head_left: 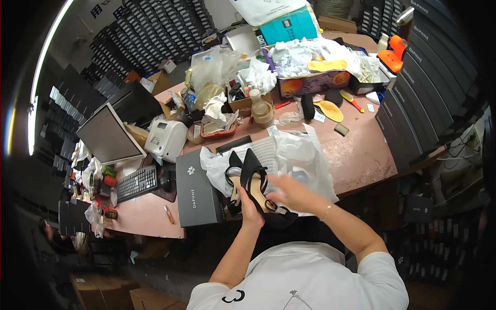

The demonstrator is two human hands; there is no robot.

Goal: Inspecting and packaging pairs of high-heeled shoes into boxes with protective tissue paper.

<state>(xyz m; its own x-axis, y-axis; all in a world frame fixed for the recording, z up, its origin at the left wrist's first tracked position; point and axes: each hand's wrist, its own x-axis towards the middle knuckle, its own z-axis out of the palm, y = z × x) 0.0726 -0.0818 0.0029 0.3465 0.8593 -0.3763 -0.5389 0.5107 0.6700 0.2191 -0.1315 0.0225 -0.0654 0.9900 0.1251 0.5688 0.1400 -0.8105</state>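
My left hand (251,211) is closed around a black pointed-toe shoe (251,166) with a beige insole and thin straps. The matching black shoe (234,164) lies close against its left side; whether my fingers hold that one too is hidden. My right hand (298,194) is just right of the held shoe, near its straps. Its fingers are blurred, but thumb and fingers look apart with nothing visible between them. White tissue paper (305,155) spreads under and beyond the shoes. A dark grey shoe box (195,194) sits left of them.
Stacked dark shoe boxes (413,98) rise at the right. A keyboard (137,183), monitor (111,135) and white label printer (166,139) stand left. Farther back are a glass jar (262,112), a purple carton (310,85) and a brush (352,102). A small cutter (169,214) lies near the front edge.
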